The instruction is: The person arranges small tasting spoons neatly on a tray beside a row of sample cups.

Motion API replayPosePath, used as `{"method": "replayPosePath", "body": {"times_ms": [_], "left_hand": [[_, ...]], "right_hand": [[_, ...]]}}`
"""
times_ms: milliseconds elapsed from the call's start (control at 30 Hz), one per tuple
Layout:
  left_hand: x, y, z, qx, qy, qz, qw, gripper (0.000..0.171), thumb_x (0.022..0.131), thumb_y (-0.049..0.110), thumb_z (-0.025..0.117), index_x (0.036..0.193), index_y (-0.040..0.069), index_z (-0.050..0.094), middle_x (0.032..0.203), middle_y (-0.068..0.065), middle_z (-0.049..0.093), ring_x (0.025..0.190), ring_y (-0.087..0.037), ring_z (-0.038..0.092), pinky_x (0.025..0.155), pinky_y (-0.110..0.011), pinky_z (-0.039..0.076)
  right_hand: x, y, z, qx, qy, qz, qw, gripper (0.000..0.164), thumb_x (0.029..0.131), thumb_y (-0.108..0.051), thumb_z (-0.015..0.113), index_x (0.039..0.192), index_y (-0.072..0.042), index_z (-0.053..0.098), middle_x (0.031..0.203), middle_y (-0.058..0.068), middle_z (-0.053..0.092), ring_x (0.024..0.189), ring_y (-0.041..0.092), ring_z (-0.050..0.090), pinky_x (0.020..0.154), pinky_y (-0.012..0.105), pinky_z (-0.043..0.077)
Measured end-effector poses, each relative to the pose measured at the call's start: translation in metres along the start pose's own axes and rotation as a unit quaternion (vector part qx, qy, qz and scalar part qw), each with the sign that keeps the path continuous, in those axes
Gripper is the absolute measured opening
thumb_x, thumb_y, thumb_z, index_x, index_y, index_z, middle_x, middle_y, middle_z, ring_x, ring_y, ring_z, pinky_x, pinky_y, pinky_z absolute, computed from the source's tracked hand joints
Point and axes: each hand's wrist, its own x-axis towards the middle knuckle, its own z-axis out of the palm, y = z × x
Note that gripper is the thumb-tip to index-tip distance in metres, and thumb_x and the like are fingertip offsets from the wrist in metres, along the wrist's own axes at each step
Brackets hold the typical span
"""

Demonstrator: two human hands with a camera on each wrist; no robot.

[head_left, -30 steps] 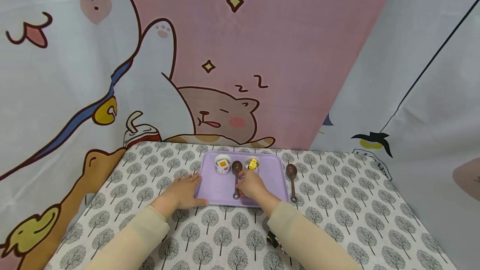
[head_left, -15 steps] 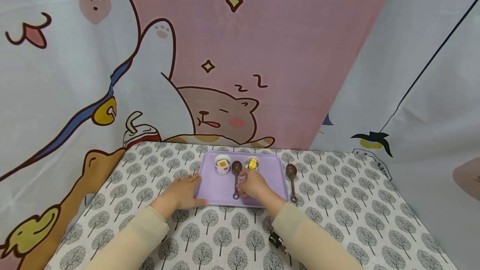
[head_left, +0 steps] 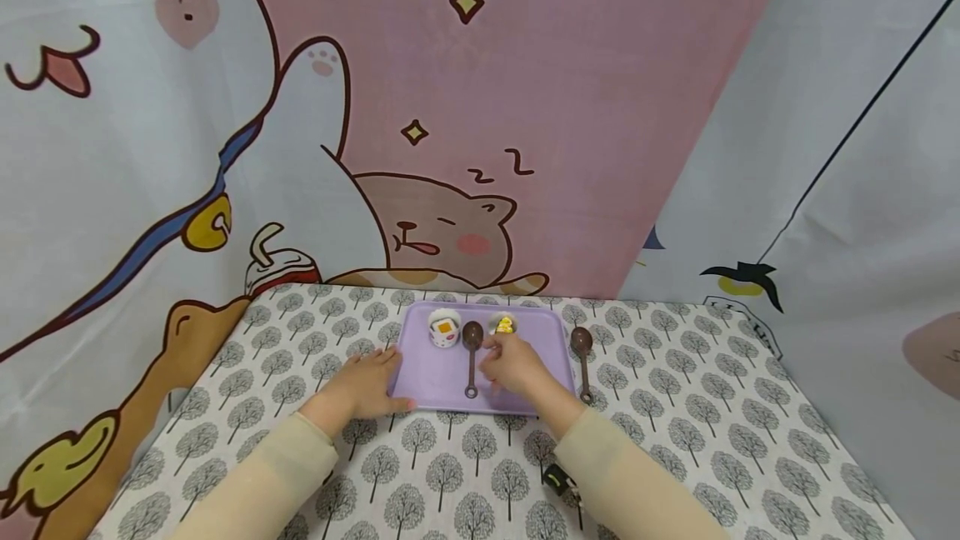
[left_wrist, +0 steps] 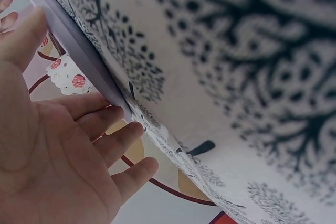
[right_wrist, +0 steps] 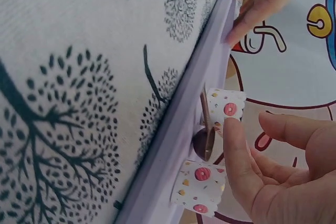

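Tree-print desk, one lilac tray, on it we count two cups, one spoon, second spoon beside tray, left hand at tray edge, fingers straight, right hand above tray, fingers parted

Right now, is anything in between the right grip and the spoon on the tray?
Nothing visible: in the head view, only bare purple tray shows between the right grip and that brown spoon.

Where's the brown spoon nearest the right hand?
In the head view, that spoon lies on the purple tray, scoop end between the left cup and right cup, handle just left of the right hand.
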Motion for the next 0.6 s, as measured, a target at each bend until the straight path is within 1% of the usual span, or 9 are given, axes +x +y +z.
{"method": "replayPosePath", "body": {"times_ms": [100,200,367,467,600], "left_hand": [[0.0,0.0,0.001,-0.001,0.002,0.001,1.0,0.099,0.085,0.063,0.067,0.15,-0.005,0.038,0.158,-0.022,0.033,0.143,-0.046,0.032,0.117,-0.064,0.022],[0.001,0.0,0.002,-0.001,0.003,0.001,1.0,0.099,0.085,0.063,0.067,0.15,-0.005,0.038,0.158,-0.022,0.032,0.143,-0.046,0.032,0.117,-0.064,0.022],[0.0,-0.001,0.002,0.002,0.005,0.002,1.0,0.099,0.085,0.063,0.067,0.15,-0.005,0.038,0.158,-0.022,0.032,0.143,-0.046,0.032,0.117,-0.064,0.022],[0.0,0.0,0.001,0.002,0.006,0.003,1.0,0.098,0.085,0.063,0.067,0.15,-0.006,0.038,0.158,-0.023,0.032,0.143,-0.046,0.032,0.116,-0.064,0.022],[0.0,0.0,0.0,0.0,0.005,0.005,1.0,0.098,0.085,0.062,0.068,0.149,-0.006,0.039,0.157,-0.023,0.033,0.143,-0.047,0.032,0.116,-0.065,0.023]], "right_hand": [[-0.002,0.001,-0.003,-0.006,0.001,-0.005,1.0,0.046,0.088,-0.004,0.071,0.131,0.006,0.057,0.093,0.008,0.067,0.069,0.027,0.07,0.062,0.031,0.059],[-0.004,0.002,-0.007,-0.016,0.01,-0.016,1.0,0.043,0.088,-0.003,0.072,0.128,0.006,0.06,0.096,0.009,0.068,0.071,0.027,0.07,0.062,0.03,0.059],[-0.008,0.003,-0.013,-0.016,0.016,-0.026,0.999,0.037,0.087,-0.003,0.072,0.122,0.005,0.064,0.097,0.011,0.067,0.075,0.03,0.07,0.062,0.029,0.059],[-0.01,0.003,-0.017,-0.011,0.011,-0.019,1.0,0.037,0.088,-0.005,0.073,0.123,0.004,0.064,0.1,0.01,0.068,0.076,0.031,0.071,0.063,0.029,0.059],[-0.012,0.003,-0.022,-0.022,0.016,-0.016,1.0,0.037,0.087,-0.008,0.074,0.122,0.002,0.066,0.102,0.009,0.069,0.075,0.027,0.07,0.065,0.029,0.059]]}}
